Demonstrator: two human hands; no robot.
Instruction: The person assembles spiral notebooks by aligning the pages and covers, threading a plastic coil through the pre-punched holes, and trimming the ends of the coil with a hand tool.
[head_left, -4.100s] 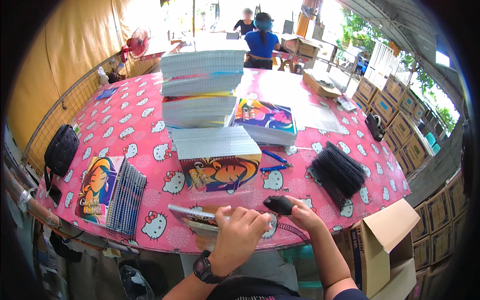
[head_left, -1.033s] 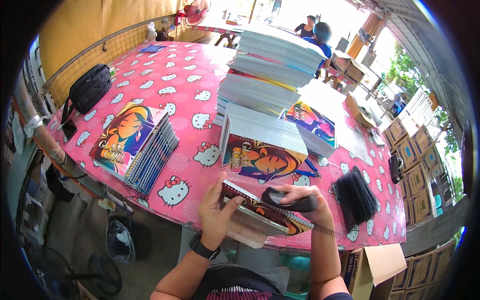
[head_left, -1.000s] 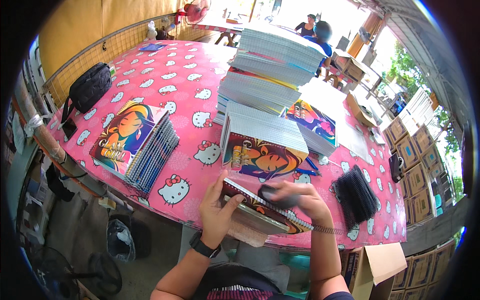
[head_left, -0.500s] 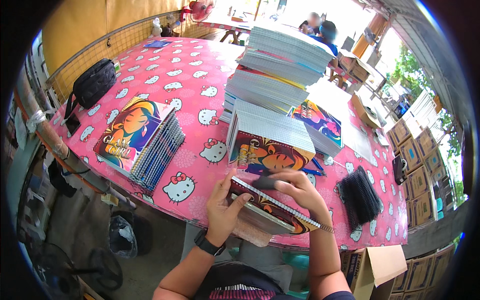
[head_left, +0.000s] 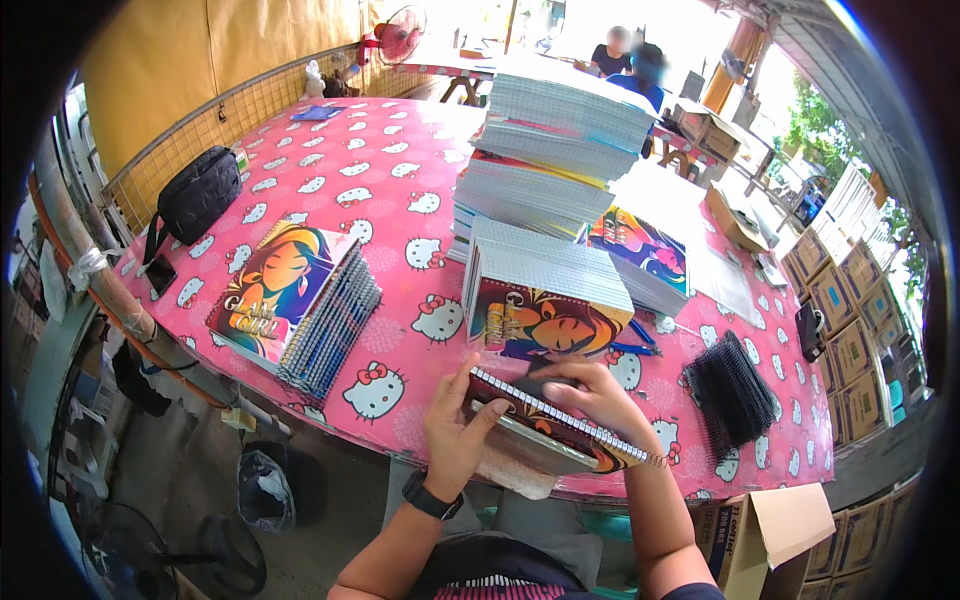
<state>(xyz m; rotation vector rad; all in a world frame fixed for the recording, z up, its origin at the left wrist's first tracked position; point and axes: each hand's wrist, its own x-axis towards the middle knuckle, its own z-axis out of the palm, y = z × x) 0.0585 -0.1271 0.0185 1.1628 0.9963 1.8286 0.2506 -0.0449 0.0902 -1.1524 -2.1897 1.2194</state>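
My left hand is closed round the left end of a spiral notebook, held tilted over the table's near edge with its coil edge up. A wire coil runs along that edge, and its loose end sticks out past the right corner. At the coil, my right hand has its fingers bent round a dark grey, pad-like piece, partly hidden by the fingers. Just beyond stands a block of unbound notebooks with an illustrated cover. A bundle of black coils lies to the right.
Bound notebooks are stacked at left, near a black pouch. A tall pile of page blocks rises behind the middle. Blue pens lie beside the unbound block. An open carton stands below the right edge. Two people sit far back.
The whole view has shifted slightly. My right hand's fingers, blurred before, now rest lower and closer to the coil with the dark piece. My left hand keeps its hold on the notebook.
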